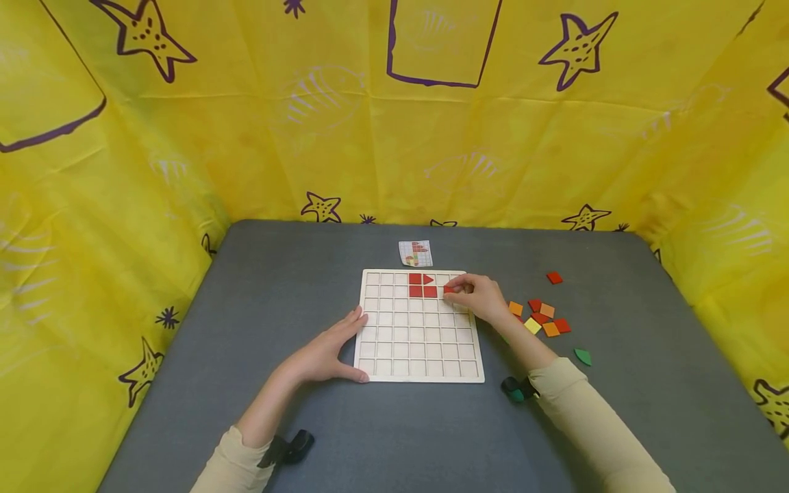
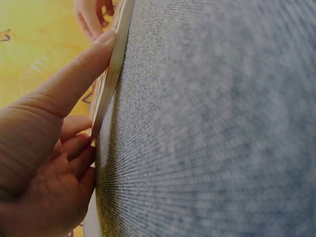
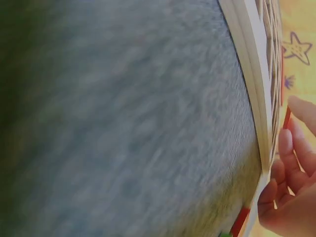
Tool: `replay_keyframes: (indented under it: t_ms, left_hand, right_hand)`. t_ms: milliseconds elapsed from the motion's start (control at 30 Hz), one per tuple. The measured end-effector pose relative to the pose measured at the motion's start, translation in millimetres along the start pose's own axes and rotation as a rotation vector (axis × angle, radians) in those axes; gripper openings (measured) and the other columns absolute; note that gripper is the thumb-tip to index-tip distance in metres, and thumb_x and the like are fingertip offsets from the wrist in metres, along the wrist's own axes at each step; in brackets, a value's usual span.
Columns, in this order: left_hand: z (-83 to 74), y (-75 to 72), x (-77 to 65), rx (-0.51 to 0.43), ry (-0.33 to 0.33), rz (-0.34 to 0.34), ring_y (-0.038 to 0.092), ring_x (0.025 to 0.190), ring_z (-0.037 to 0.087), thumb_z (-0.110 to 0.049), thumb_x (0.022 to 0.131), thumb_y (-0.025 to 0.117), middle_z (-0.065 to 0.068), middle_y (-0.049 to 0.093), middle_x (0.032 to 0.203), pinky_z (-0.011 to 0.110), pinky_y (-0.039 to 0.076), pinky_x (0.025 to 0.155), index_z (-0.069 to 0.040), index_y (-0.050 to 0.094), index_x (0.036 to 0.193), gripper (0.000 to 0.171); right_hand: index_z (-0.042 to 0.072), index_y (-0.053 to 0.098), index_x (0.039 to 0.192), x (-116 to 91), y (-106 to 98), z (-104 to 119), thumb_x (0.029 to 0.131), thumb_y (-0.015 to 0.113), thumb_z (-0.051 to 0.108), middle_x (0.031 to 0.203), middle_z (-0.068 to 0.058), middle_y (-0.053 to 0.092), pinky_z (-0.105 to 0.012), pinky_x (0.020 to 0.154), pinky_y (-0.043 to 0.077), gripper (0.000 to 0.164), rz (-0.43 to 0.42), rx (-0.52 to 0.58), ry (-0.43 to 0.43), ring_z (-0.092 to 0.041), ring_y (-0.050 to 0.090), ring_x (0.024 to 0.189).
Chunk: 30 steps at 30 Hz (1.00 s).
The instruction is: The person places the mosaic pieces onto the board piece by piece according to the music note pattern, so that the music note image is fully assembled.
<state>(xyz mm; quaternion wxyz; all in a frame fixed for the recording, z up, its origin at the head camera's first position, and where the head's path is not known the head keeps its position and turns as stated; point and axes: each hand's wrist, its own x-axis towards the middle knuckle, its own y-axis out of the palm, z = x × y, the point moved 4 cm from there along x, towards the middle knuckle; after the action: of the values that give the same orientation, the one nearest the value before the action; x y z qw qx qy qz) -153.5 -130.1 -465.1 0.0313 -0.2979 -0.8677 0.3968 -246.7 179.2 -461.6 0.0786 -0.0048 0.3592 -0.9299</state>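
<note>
A white wooden grid board (image 1: 401, 349) lies on the grey table. Near its top, red square tiles (image 1: 416, 291) and a red triangular tile (image 1: 428, 279) sit in the cells. Over the board's upper right part, my right hand (image 1: 483, 298) pinches a red tile (image 1: 448, 290) between thumb and fingers; the right wrist view shows this red tile (image 3: 287, 118) edge-on. My left hand (image 1: 323, 349) rests along the board's left edge, thumb at the lower corner and fingers higher up. In the left wrist view, the thumb touches the board's rim (image 2: 114, 64).
Beyond the board lies a small printed card (image 1: 416, 253) with a coloured grid pattern. Loose red, orange and yellow tiles (image 1: 550, 330) are scattered to the right, along with a green leaf-shaped tile (image 1: 582, 357) and a separate red tile (image 1: 554, 277). Yellow cloth (image 1: 246, 137) surrounds the table.
</note>
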Motion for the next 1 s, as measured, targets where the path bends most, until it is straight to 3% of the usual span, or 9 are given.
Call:
replay_keyframes:
  t_ms: [400,867,1000]
  left_hand:
    - [0.0,0.3,0.4,-0.006,-0.003,-0.001,0.011,0.148,0.028,-0.041,0.069,0.088,0.009,0.011,0.162,0.053,0.02,0.113,-0.007,0.025,0.155,0.112]
    - [1.2,0.3,-0.3,0.003,0.017,-0.007,0.013,0.148,0.03,-0.041,0.07,0.087,0.011,0.014,0.162,0.053,0.022,0.113,-0.005,0.026,0.154,0.11]
    - [0.9,0.4,-0.5,0.0,0.025,-0.008,0.014,0.147,0.031,-0.041,0.07,0.087,0.012,0.014,0.162,0.054,0.022,0.112,-0.004,0.026,0.154,0.11]
  right_hand:
    - [0.008,0.073,0.097,6.2,8.2,6.6,0.081,0.081,0.024,0.081,-0.001,0.064,-0.031,0.069,0.043,0.024,0.023,-0.032,-0.032,-0.018,0.055,0.076]
    - [0.012,0.075,0.102,3.3,6.8,3.4,0.083,0.078,0.027,0.085,0.0,0.061,-0.033,0.07,0.035,0.024,0.049,-0.082,-0.061,-0.02,0.049,0.081]
    - [0.012,0.075,0.107,-0.8,1.9,2.3,0.085,0.075,0.027,0.084,-0.001,0.06,-0.034,0.067,0.034,0.026,0.064,-0.048,-0.07,-0.021,0.048,0.079]
